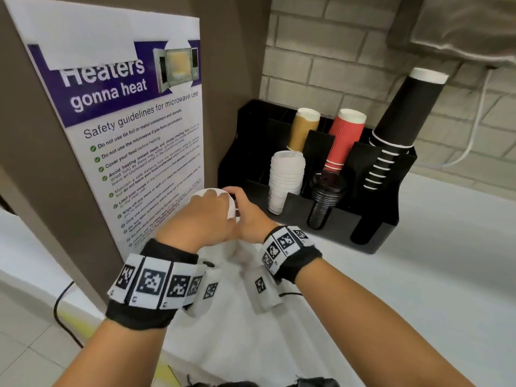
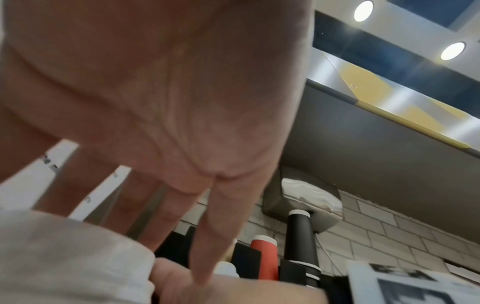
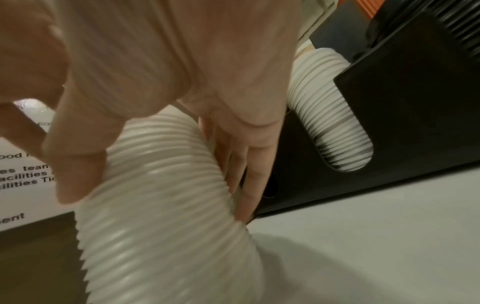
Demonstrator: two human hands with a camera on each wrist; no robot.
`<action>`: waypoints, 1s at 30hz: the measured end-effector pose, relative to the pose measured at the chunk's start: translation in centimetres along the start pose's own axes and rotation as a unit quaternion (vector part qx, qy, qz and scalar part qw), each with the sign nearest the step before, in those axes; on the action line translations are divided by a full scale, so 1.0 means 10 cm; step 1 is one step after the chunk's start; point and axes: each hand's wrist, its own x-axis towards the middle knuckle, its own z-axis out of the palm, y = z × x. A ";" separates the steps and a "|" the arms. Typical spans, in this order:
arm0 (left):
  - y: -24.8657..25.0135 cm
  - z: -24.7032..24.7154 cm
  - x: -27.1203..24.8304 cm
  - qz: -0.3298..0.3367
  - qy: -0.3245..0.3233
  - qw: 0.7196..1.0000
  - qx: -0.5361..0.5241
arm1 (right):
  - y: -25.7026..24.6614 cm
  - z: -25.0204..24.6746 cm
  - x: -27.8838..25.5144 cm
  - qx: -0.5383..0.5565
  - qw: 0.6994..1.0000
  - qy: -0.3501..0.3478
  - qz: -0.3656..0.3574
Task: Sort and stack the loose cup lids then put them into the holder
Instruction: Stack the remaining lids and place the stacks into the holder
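Two hands meet on one white lid stack (image 3: 161,205), standing on the counter (image 1: 418,275) just left of the holder (image 1: 385,219). Largest beyond the hands is the poster (image 1: 125,129), directly behind them. Right of the hands, the holder carries black cups (image 1: 402,118), red cups (image 1: 346,138) and brown cups (image 1: 303,129), with a second white lid stack (image 1: 284,182) and black lids (image 1: 325,199) in its front slots nearest the right hand (image 1: 248,216). That hand wraps thumb and fingers round the stack's side. The left hand (image 1: 206,216) lies over the stack's top, fingers stretched forward; whether they curl round it, I cannot tell.
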 end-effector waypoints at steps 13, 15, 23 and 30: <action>0.69 0.29 0.29 0.216 -0.010 0.964 -0.155 | 0.52 -0.75 -0.87 0.014 0.975 0.214 0.050; 0.80 0.35 0.32 0.234 -0.003 0.955 -0.182 | 0.56 -0.83 -1.00 0.006 0.968 0.243 0.064; 0.95 0.50 0.38 0.270 0.019 0.922 -0.277 | 0.69 -0.96 -1.23 -0.025 0.962 0.257 0.086; 0.56 0.53 0.27 0.197 0.100 0.851 -0.476 | 0.46 -1.33 -1.13 -0.087 0.978 0.171 0.084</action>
